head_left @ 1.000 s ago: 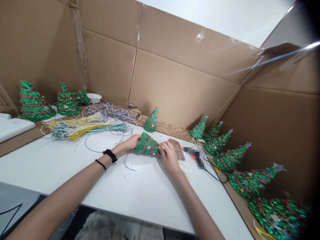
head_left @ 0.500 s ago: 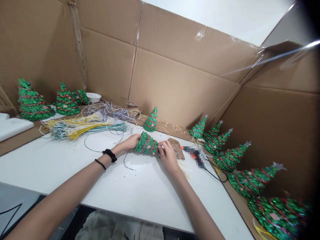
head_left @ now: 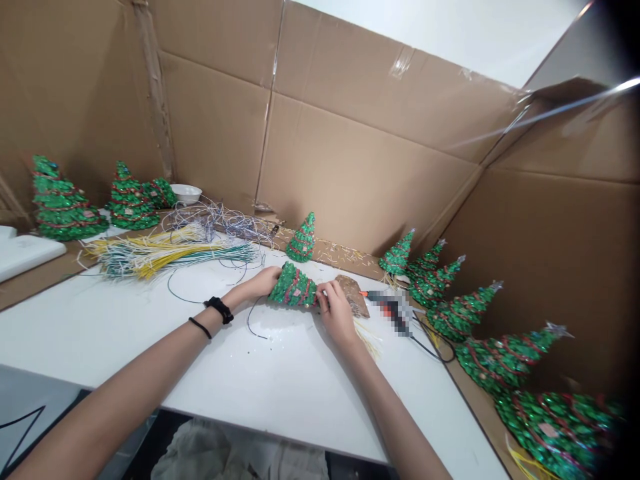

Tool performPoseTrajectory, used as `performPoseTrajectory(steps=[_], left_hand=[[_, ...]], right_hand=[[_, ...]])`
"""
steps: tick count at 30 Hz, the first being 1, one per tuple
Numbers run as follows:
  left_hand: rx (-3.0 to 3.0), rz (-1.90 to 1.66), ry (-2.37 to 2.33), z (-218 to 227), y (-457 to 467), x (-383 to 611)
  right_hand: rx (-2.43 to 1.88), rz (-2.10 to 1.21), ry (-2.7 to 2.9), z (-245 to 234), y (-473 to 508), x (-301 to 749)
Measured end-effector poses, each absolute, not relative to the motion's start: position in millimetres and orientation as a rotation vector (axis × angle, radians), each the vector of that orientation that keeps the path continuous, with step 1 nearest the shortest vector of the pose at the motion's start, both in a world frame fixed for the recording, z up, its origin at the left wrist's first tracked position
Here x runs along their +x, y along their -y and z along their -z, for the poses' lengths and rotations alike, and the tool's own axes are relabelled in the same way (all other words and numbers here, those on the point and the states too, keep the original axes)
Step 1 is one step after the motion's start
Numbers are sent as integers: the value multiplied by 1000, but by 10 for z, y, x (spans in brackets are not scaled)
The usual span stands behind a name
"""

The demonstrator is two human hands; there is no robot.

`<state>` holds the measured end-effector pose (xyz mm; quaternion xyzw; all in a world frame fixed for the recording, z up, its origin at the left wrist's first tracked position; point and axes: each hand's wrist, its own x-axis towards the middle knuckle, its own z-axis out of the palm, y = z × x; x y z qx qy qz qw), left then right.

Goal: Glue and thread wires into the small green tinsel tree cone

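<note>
Obs.: tree (head_left: 294, 288) lies on its side on the table (head_left: 280, 393), near the middle of the far half, with its base toward 9 o'clock and its tip toward 3 o'clock.

Left hand (head_left: 261, 283): at the base end, fingers curled narrow round the wide rim, holding it. There are two black bands on that wrist.

Right hand (head_left: 338, 315): at the tip end, thumb and fingers drawn close in a pinch on the top. Something pale shows between the fingertips; I cannot tell what it is.

Around the tree:
- brown pad (head_left: 354, 295) just beside the right hand, at 3 o'clock
- glue gun (head_left: 395, 308) (blurred) beyond the pad, also at 3 o'clock, its cord running on toward 4
- loose black wire (head_left: 251, 324) curling out under the base at 7 o'clock
- small tree (head_left: 301, 240) upright at 12 o'clock, apart
- wire bundle (head_left: 170, 257) at 10 o'clock, well apart
- tree row (head_left: 463, 313) along the cardboard wall, from 2 to 5 o'clock

Judgement on doing the tip work well:
- Let the left hand bear the load. A firm hold on the rim keeps the cone from rolling, but a hard squeeze will likely flatten the foil.
- Keep the right-hand pinch light and at the very top, turning the tree with the left hand rather than chasing round it.
- Keep the black wire from snagging under the base.
- Keep the wrist off the gun's nozzle, which is close.
</note>
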<state>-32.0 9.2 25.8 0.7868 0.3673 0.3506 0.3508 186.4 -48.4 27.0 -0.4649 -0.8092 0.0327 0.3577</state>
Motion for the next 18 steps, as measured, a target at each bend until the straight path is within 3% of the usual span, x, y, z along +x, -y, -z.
performPoseTrajectory(steps=[18], left_hand=[[1979, -912, -975, -272, -81, -300]], right_hand=[[-1297, 70, 1967, -128, 513, 1744]])
